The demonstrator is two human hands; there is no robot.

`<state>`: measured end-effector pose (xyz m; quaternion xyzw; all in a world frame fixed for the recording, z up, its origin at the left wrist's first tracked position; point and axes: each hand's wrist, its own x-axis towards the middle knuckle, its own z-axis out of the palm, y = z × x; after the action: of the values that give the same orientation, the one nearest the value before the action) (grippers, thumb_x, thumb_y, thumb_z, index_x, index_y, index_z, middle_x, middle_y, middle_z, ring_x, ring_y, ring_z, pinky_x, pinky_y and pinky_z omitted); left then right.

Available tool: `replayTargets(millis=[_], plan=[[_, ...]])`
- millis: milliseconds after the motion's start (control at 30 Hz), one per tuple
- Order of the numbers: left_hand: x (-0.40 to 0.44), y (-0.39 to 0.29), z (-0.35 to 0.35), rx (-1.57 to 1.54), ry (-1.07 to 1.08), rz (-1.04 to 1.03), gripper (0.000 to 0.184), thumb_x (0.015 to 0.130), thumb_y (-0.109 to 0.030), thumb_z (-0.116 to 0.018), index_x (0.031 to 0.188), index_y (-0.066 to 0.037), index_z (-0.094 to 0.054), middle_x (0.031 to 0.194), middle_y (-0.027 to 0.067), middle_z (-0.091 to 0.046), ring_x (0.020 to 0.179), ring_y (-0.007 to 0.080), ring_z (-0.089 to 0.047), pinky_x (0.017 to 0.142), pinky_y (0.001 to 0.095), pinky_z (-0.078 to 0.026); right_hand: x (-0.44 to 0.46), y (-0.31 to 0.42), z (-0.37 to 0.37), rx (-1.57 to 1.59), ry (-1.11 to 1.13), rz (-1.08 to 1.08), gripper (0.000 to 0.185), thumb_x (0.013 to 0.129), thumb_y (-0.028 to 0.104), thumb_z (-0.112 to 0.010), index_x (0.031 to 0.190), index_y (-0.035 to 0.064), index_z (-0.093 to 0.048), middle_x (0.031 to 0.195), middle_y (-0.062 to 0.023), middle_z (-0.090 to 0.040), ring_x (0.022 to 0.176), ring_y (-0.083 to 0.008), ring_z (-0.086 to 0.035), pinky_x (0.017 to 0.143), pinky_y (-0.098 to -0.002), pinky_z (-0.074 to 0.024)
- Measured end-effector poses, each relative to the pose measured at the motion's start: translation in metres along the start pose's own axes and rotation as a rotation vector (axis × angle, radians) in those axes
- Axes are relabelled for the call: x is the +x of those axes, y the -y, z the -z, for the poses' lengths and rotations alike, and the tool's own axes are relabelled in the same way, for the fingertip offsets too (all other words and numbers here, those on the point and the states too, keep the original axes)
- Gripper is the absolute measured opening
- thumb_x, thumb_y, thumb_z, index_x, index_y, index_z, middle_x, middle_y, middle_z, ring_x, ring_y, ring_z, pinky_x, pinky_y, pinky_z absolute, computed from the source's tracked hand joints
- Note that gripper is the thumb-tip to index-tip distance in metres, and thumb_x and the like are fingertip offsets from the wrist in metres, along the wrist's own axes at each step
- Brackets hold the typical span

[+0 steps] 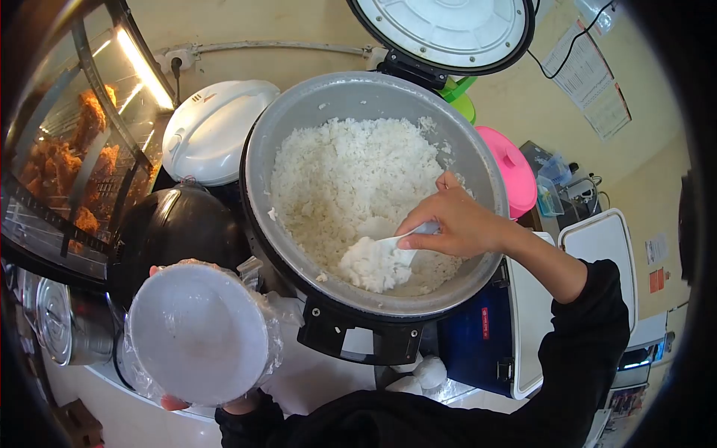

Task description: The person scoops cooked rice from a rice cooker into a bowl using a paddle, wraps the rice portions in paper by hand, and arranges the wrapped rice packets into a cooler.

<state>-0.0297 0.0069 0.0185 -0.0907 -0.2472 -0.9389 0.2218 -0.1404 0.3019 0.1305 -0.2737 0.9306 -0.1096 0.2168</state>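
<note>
A large rice cooker pot stands open in front of me, with cooked white rice filling much of it. Inside the pot, my right hand grips the handle of a white rice paddle. A clump of rice sits at the paddle's blade, low in the pot. To the pot's left, my left hand holds up a round white plate covered in clear plastic. Only some fingertips and the wrist of that hand show around the plate; no food lies on it.
The cooker's raised lid stands behind the pot. Left are a lit glass case with fried pieces, a white-lidded appliance and a black rounded lid. Right are a pink lid and a blue cooler box with its white lid raised.
</note>
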Motion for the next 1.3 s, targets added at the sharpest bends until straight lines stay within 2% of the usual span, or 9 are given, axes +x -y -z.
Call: replayTargets(millis=[267,367,467,667,767,867,967,1067,1300], plan=[[-0.014,0.012,-0.032,0.248,-0.247,-0.009,0.105,0.067,-0.06,-0.071,0.142,-0.006,-0.021,0.139,0.0119,-0.033,0.126,0.0298,-0.038,0.103,0.0461,-0.035,-0.004,0.003,0.026,0.171,-0.197,0.01,0.033,0.082,0.045,-0.06,0.093,0.0158,-0.072,0.079,-0.0099,-0.066,0.079,-0.0221,-0.048,0.092,-0.0371,-0.0241],[0.003,0.025,-0.045,0.319,-0.146,0.044,0.102,0.069,-0.06,-0.07,0.141,-0.005,-0.022,0.139,0.0099,-0.035,0.125,0.0279,-0.04,0.104,0.0449,-0.035,-0.005,0.005,0.033,0.101,-0.241,-0.012,0.027,0.082,0.04,-0.066,0.092,0.016,-0.072,0.074,-0.0011,-0.064,0.077,-0.0162,-0.037,0.081,-0.0328,-0.0288],[0.024,0.038,-0.046,0.448,-0.006,-0.022,0.089,0.078,-0.061,-0.058,0.141,-0.008,-0.025,0.14,0.0085,-0.035,0.128,0.0263,-0.036,0.106,0.0434,-0.03,-0.003,0.01,0.018,-0.221,-0.351,0.005,0.025,0.086,0.034,-0.057,0.087,0.0132,-0.071,0.075,-0.0066,-0.065,0.073,-0.0202,-0.055,0.091,-0.0383,-0.0262],[0.026,0.027,-0.034,0.44,0.048,-0.049,0.082,0.083,-0.061,-0.051,0.14,-0.007,-0.027,0.141,0.0088,-0.035,0.129,0.0246,-0.034,0.108,0.0418,-0.026,0.003,0.019,0.003,-0.865,-0.624,0.191,0.012,0.077,0.015,-0.058,0.066,0.0129,-0.063,0.069,-0.0037,-0.061,0.076,-0.0185,-0.057,0.083,-0.0374,-0.0316],[0.019,0.021,-0.028,0.417,-0.041,-0.108,0.082,0.083,-0.063,-0.05,0.14,-0.008,-0.029,0.141,0.0091,-0.035,0.129,0.0249,-0.034,0.108,0.0425,-0.025,0.009,0.018,0.003,-0.691,-0.54,0.16,0.01,0.072,0.011,-0.058,0.063,0.0134,-0.06,0.066,-0.0051,-0.061,0.073,-0.0197,-0.058,0.083,-0.037,-0.0328],[0.016,0.018,-0.031,0.446,-0.206,-0.208,0.081,0.083,-0.065,-0.048,0.14,-0.01,-0.03,0.141,0.0087,-0.034,0.129,0.0254,-0.034,0.109,0.043,-0.025,0.032,0.01,-0.011,-0.652,-0.499,0.11,0.013,0.076,0.012,-0.057,0.064,0.0124,-0.062,0.062,-0.0065,-0.06,0.068,-0.0217,-0.059,0.085,-0.0388,-0.032],[0.012,0.017,-0.025,0.451,-0.332,-0.281,0.08,0.083,-0.066,-0.046,0.14,-0.012,-0.031,0.142,0.0081,-0.033,0.13,0.026,-0.033,0.109,0.0438,-0.024,0.059,0.015,-0.019,-0.523,-0.373,0.051,0.014,0.081,0.024,-0.061,0.079,0.0135,-0.07,0.067,-0.0039,-0.065,0.062,-0.0197,-0.057,0.08,-0.0371,-0.0302],[0.007,0.01,-0.018,0.419,-0.346,-0.298,0.08,0.083,-0.067,-0.045,0.14,-0.013,-0.03,0.143,0.0078,-0.033,0.13,0.0262,-0.033,0.109,0.0445,-0.024,0.08,0.026,-0.024,-0.368,-0.29,0.059,0.015,0.08,0.026,-0.063,0.082,0.0138,-0.072,0.068,-0.0056,-0.065,0.058,-0.0215,-0.055,0.078,-0.0355,-0.0292],[0.006,0.006,-0.008,0.348,-0.304,-0.3,0.079,0.083,-0.068,-0.042,0.141,-0.016,-0.029,0.144,0.007,-0.031,0.131,0.0268,-0.032,0.11,0.0461,-0.023,0.086,0.022,-0.032,-0.097,-0.131,0.037,0.022,0.084,0.03,-0.06,0.093,0.0144,-0.072,0.075,-0.006,-0.068,0.069,-0.0177,-0.055,0.081,-0.033,-0.0276]])
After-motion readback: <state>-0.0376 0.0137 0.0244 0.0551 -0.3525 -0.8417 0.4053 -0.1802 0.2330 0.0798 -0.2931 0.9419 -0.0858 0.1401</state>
